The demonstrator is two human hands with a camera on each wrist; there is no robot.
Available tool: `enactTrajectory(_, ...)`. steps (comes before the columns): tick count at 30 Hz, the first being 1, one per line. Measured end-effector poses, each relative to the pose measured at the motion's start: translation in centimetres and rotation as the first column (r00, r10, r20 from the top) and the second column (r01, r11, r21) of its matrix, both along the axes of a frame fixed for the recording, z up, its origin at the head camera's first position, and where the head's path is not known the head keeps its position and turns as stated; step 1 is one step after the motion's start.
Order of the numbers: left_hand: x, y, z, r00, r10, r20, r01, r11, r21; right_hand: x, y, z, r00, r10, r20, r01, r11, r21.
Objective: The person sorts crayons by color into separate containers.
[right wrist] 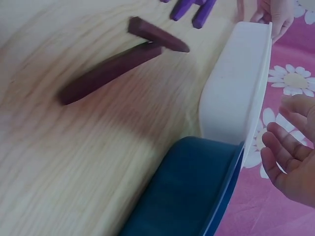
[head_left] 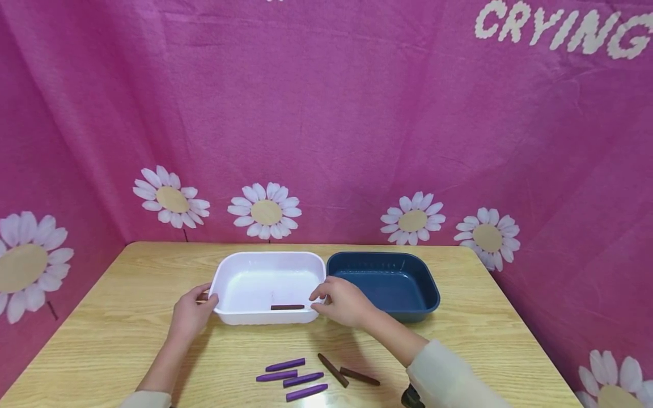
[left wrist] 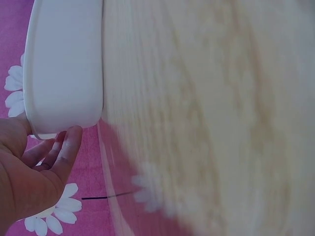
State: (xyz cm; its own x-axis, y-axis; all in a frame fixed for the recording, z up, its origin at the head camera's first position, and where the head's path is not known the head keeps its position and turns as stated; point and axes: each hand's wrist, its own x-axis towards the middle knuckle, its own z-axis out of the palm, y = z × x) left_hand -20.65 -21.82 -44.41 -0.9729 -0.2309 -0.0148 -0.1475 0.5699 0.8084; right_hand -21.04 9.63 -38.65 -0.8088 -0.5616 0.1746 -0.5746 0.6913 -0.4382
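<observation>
My left hand (head_left: 193,313) grips the left rim of a white rectangular tray (head_left: 255,318), thumb at the rim and fingers around the outside corner. One dark brown crayon (head_left: 287,307) lies inside that tray near its front wall. Over the tray's right edge, my right hand (head_left: 343,301) hovers with fingers loosely bent and spread apart, nothing between them. In the right wrist view its fingers (right wrist: 283,147) show above the rims of both trays. Two brown crayons (head_left: 333,370) lie on the table in front, one end close against the other.
A dark blue tray (head_left: 433,303) stands right beside the white one. Several purple crayons (head_left: 303,379) lie side by side on the wooden table (head_left: 459,362), left of the brown ones. Behind hangs a pink cloth (head_left: 326,130) with daisies.
</observation>
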Motion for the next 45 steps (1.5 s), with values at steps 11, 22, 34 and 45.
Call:
enactTrajectory(11,0.1,-0.1,0.2,1.0,0.002,0.012,-0.002,1.0,-0.004,1.4,2.7,-1.6,0.999,0.03,-0.037,-0.03,1.0,0.006)
enactTrajectory(22,0.1,-0.1,0.3,1.0,-0.003,0.003,0.003,1.0,-0.007,3.2,5.7,-3.1,0.999,0.045,0.01,-0.045,0.999,0.004)
enactTrajectory(34,0.0,0.1,0.2,1.0,0.0,0.017,0.0,1.0,-0.001,5.7,8.4,-5.0,0.991,0.067,0.116,-0.066,0.998,-0.017)
enactTrajectory(45,0.1,0.1,0.0,1.0,0.005,0.017,-0.005,1.0,0.013,6.8,9.8,-6.9,0.954,0.039,0.298,-0.011,0.995,-0.096)
